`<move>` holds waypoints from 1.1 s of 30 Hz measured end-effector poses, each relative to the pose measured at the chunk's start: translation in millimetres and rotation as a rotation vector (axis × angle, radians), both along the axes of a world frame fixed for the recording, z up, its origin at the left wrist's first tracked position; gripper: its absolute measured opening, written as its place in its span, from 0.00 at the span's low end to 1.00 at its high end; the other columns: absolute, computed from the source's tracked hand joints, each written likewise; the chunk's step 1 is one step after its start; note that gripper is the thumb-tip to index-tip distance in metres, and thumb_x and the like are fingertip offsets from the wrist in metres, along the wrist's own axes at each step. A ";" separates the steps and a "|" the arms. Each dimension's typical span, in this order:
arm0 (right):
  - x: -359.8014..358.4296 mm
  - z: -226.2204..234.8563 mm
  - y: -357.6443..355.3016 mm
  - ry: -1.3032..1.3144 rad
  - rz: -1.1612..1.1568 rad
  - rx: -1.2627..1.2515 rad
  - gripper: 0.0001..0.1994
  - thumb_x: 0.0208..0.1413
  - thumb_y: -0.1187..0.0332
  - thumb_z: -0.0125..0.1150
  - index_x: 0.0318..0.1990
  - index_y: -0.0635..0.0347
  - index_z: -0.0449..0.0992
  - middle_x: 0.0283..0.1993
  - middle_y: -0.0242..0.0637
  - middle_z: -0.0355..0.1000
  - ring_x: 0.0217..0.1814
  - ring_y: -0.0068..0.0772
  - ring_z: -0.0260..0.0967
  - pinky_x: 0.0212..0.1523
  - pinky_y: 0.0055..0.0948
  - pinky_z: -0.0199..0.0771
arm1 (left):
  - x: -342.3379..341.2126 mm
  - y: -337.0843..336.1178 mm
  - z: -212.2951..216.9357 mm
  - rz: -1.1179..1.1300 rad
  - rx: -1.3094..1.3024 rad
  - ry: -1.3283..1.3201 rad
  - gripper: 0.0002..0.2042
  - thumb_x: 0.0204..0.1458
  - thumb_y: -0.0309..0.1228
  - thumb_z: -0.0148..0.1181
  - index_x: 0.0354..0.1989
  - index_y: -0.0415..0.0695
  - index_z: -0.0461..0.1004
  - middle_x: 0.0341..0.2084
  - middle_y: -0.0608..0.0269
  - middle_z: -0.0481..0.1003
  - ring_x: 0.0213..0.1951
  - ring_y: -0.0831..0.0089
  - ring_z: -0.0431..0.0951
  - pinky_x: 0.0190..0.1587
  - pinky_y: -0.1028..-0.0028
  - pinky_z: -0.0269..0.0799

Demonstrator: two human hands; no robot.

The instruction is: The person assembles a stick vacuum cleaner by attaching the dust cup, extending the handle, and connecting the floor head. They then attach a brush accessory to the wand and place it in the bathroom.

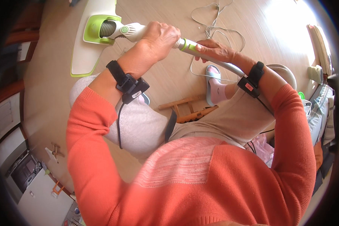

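My left hand [160, 37] is wrapped round the white neck of a floor mop, just above its swivel joint. The mop head [79, 52] is wide, flat and white with lime-green trim, and a grey ribbed joint [108, 28] links it to the neck. Farther along to the right, my right hand [216, 51] holds the mop's pole [188, 46] beside a green band, thumb on top and fingers partly hidden behind it. The pole slants across above my knees, its right end running under my right forearm.
A pale cord [214, 26] lies in loops on the wooden floor [154, 81] beyond the pole. Below me is a wooden stool [190, 109] between my legs; my slippered foot [213, 79] is near the cord. Bags [316, 109] stand at right, a white cabinet [45, 197] at lower left.
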State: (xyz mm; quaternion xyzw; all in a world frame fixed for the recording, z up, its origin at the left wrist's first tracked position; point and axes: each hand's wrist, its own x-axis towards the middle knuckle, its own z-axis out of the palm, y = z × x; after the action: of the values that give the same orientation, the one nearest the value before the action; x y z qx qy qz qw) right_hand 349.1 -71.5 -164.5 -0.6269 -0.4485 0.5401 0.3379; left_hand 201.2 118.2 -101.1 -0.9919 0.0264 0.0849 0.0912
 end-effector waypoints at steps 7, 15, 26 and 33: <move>-0.2 -9.7 3.4 -0.102 0.036 0.010 0.39 0.59 0.28 0.44 0.36 0.65 0.76 0.26 0.34 0.72 0.28 0.23 0.70 0.29 0.28 0.73 | 2.7 2.9 -9.3 -0.014 -0.099 -0.016 0.06 0.42 0.23 0.67 0.30 0.46 0.80 0.23 0.57 0.80 0.31 0.62 0.85 0.34 0.67 0.80; -8.2 -16.3 2.9 -0.164 -0.024 0.048 0.40 0.56 0.26 0.45 0.29 0.62 0.76 0.20 0.30 0.69 0.21 0.23 0.68 0.23 0.27 0.71 | -2.7 0.1 -8.8 -0.013 -0.097 -0.022 0.06 0.42 0.23 0.67 0.30 0.46 0.81 0.24 0.57 0.81 0.32 0.62 0.85 0.34 0.68 0.81; -2.1 -20.3 -15.4 -0.181 -0.044 0.009 0.37 0.58 0.30 0.47 0.28 0.63 0.75 0.19 0.31 0.69 0.21 0.24 0.69 0.25 0.28 0.72 | -27.5 42.0 4.3 0.029 -0.084 -0.080 0.07 0.42 0.20 0.64 0.30 0.45 0.75 0.26 0.56 0.78 0.33 0.59 0.82 0.37 0.65 0.79; -6.1 -27.3 -15.8 -0.163 0.000 -0.031 0.37 0.57 0.30 0.50 0.31 0.64 0.76 0.20 0.31 0.68 0.22 0.24 0.68 0.26 0.29 0.71 | -57.0 64.2 12.1 0.115 -0.097 -0.067 0.08 0.42 0.18 0.62 0.28 0.43 0.72 0.27 0.56 0.77 0.34 0.55 0.80 0.38 0.61 0.76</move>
State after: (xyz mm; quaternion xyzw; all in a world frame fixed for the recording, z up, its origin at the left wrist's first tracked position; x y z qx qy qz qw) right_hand 343.1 -87.4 -191.8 -0.6738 -0.4662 0.4942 0.2904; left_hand 144.2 182.4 -89.0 -0.9973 -0.0296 0.0554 0.0390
